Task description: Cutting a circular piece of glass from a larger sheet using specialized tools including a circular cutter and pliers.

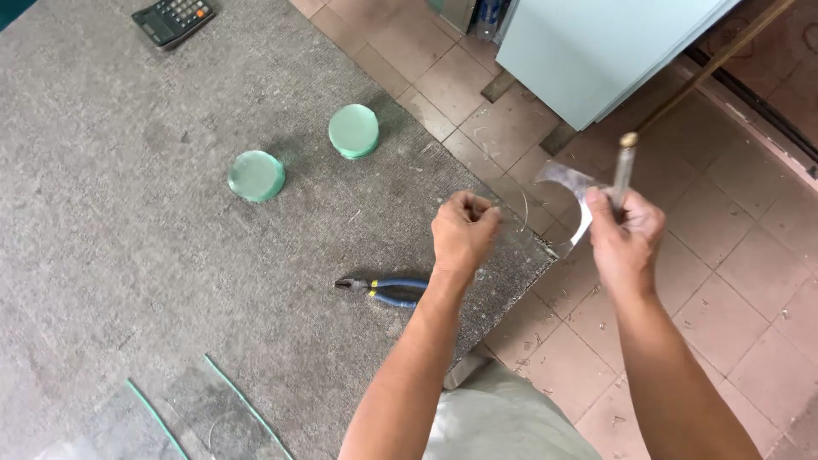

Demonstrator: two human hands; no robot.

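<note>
a glass piece [562,200] is pinched by the left hand [464,232] and, with a cutter [622,175], gripped by the right hand [626,234]; fingers may be cut if it snaps unevenly.

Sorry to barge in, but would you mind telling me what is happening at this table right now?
A person is working with glass at a grey carpeted table. The left hand pinches a clear glass piece held past the table edge, while the right hand grips the piece's other side along with a slim metal tool. Two stacks of round glass discs, blue-handled pliers, a calculator and glass offcuts lie on the table.
</note>
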